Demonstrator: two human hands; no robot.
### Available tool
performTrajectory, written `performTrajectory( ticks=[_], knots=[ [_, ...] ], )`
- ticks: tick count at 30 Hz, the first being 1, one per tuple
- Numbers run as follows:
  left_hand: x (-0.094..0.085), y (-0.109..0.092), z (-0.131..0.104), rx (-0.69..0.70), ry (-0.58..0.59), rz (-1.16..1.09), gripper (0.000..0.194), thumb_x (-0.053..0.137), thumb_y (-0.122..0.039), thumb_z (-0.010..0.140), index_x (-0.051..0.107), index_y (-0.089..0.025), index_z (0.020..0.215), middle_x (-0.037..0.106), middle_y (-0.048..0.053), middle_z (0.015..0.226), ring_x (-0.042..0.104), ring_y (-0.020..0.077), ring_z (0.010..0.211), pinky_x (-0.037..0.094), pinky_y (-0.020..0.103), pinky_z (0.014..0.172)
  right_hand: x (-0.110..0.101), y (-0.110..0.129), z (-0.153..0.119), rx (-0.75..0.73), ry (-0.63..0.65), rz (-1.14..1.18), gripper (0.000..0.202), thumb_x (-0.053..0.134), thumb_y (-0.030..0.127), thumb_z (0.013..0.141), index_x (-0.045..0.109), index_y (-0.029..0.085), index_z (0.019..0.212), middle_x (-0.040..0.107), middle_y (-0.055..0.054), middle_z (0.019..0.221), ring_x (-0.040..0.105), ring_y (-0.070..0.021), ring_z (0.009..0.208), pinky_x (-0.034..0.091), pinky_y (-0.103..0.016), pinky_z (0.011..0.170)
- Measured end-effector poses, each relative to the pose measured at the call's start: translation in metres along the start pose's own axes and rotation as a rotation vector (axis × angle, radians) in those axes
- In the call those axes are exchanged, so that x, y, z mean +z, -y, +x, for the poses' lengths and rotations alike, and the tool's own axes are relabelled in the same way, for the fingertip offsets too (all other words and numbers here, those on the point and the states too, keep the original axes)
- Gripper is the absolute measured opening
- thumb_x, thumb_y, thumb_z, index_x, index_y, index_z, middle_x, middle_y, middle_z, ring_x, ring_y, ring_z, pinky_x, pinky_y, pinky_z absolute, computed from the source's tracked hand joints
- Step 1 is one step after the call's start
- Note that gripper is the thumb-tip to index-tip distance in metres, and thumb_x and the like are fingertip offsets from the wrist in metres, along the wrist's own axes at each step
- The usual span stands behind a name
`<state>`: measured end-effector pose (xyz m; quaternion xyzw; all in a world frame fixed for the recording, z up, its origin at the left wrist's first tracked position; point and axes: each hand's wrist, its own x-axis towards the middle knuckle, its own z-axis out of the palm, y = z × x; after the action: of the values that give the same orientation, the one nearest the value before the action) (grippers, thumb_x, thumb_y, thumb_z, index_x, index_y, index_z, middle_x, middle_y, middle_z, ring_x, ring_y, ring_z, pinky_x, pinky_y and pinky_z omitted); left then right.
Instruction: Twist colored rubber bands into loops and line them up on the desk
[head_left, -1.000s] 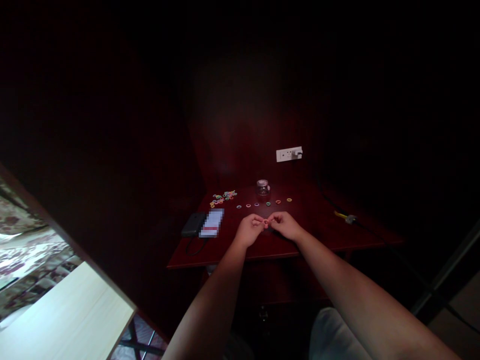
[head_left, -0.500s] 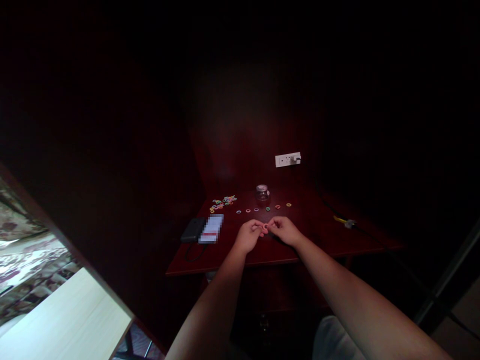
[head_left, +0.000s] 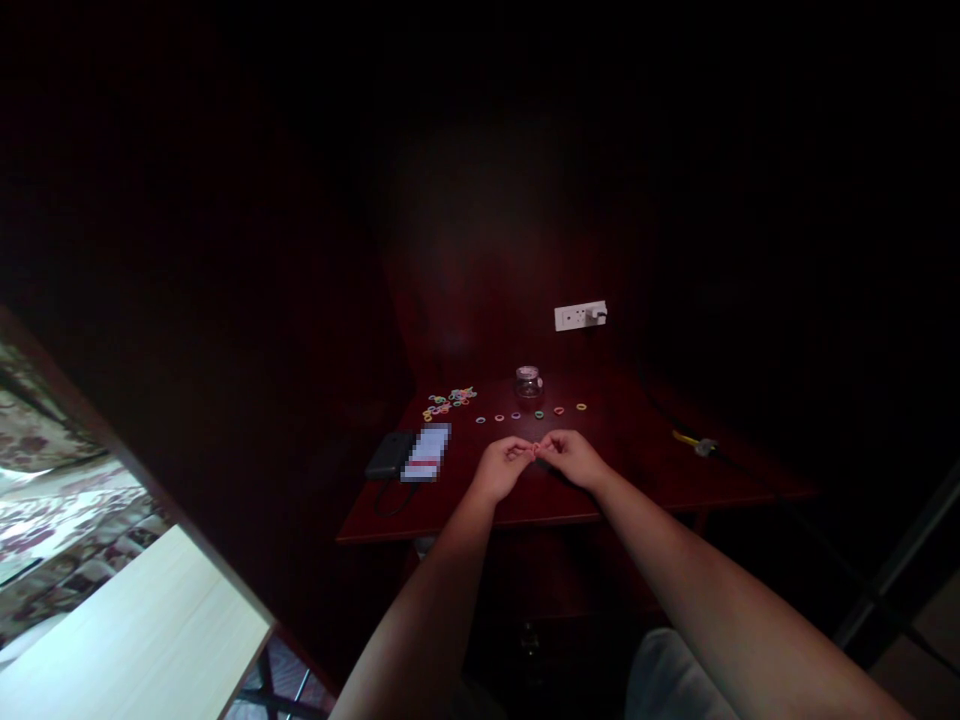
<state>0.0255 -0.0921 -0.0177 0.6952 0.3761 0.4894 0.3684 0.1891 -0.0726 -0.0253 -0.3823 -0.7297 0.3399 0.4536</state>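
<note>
Over the front of the dark red table (head_left: pixel 465 510), my left hand (head_left: pixel 504 468) and my right hand (head_left: pixel 571 458) meet fingertip to fingertip. Both pinch a small pink hair tie (head_left: pixel 535 451), mostly covered by the fingers. Just beyond them lies a spaced row of small hair ties, from a blue one (head_left: pixel 481 420) at the left, past a green one (head_left: pixel 539 415), to a yellow one (head_left: pixel 581 407) at the right. A loose heap of colourful hair ties (head_left: pixel 457 398) lies at the back left. Behind the row stands a clear lidded jar (head_left: pixel 529 386).
To the left, a phone (head_left: pixel 426 453) with a blurred screen lies beside a black box-like device (head_left: pixel 388 455) with a cable. A yellow-and-grey cable end (head_left: pixel 703 447) rests at the right. A white wall socket (head_left: pixel 580 316) holds a plug. A pale tabletop (head_left: pixel 142 630) shows at lower left.
The fingertips have drawn closer together around the pink hair tie, so its ring shape shows less. The whole view has shifted slightly; the things on the table stay in place.
</note>
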Motion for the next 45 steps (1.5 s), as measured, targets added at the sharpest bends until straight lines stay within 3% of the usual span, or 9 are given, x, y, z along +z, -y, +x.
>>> performTrajectory(
  ticks=[15, 29, 37, 45],
  knots=[
    [-0.0010, 0.0013, -0.0005, -0.017, -0.024, 0.170, 0.013, 0.053, -0.025, 0.075, 0.058, -0.014, 0.074, 0.061, 0.002, 0.070, 0.053, 0.0109, 0.063, 0.040, 0.021, 0.061, 0.0014, -0.0009, 0.0010, -0.015, 0.018, 0.056, 0.033, 0.064, 0.045, 0.064, 0.054, 0.014, 0.065, 0.049, 0.003, 0.055, 0.041, -0.0079, 0.050, 0.032, -0.020, 0.048],
    [-0.0014, 0.0041, -0.0021, -0.027, -0.008, 0.243, 0.013, 0.046, -0.024, 0.079, 0.055, -0.015, 0.074, 0.062, 0.002, 0.072, 0.054, 0.0113, 0.064, 0.040, 0.023, 0.063, 0.0009, 0.0003, 0.0013, -0.040, -0.011, 0.057, 0.022, 0.057, 0.035, 0.072, 0.048, 0.017, 0.065, 0.046, 0.004, 0.056, 0.039, -0.0085, 0.050, 0.030, -0.021, 0.048],
    [0.0007, 0.0016, -0.0018, -0.035, -0.032, 0.126, 0.008, 0.049, -0.019, 0.076, 0.055, -0.014, 0.075, 0.062, 0.003, 0.074, 0.056, 0.0115, 0.069, 0.042, 0.023, 0.066, 0.0009, 0.0044, -0.0004, -0.031, 0.006, 0.041, 0.021, 0.054, 0.035, 0.073, 0.049, 0.016, 0.064, 0.046, 0.004, 0.054, 0.040, -0.0090, 0.049, 0.030, -0.022, 0.047],
    [0.0030, -0.0001, -0.0023, -0.043, -0.046, 0.098, 0.019, 0.061, -0.030, 0.072, 0.058, -0.012, 0.076, 0.060, 0.003, 0.068, 0.052, 0.0093, 0.061, 0.040, 0.020, 0.058, 0.0015, 0.0024, -0.0008, -0.024, 0.042, 0.013, 0.022, 0.054, 0.036, 0.072, 0.051, 0.015, 0.066, 0.046, 0.003, 0.054, 0.040, -0.0082, 0.048, 0.030, -0.021, 0.047]
  ],
)
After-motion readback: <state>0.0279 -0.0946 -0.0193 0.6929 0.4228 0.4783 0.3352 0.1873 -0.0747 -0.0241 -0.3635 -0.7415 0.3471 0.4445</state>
